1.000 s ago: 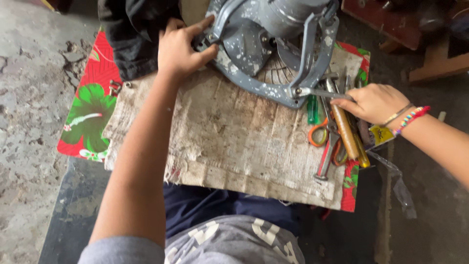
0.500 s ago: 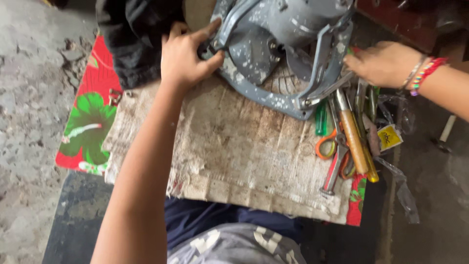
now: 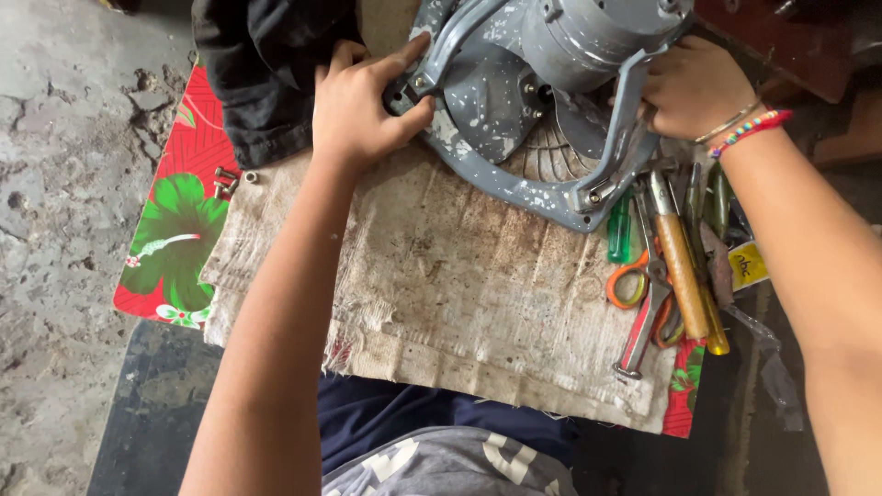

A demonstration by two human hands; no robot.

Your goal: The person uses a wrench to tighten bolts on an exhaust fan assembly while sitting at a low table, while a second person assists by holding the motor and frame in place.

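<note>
A grey, paint-spattered fan motor housing [image 3: 514,101] with curved support arms rests at the far edge of a worn burlap cloth [image 3: 441,285]. My left hand [image 3: 363,106] grips the left support arm of the housing. My right hand [image 3: 694,87], with beaded bracelets at the wrist, holds the housing's right side by another arm. A round metal grille shows under the motor.
Tools lie at the right of the cloth: orange-handled scissors [image 3: 634,280], a yellow-handled screwdriver [image 3: 684,266], a green-handled one [image 3: 620,230], pliers. Loose screws [image 3: 230,179] sit at the left. A black garment [image 3: 266,73] lies beyond, on a red floral mat [image 3: 175,239].
My right hand left the tools and moved up onto the right side of the housing. The view has come closer. My left hand keeps its grip.
</note>
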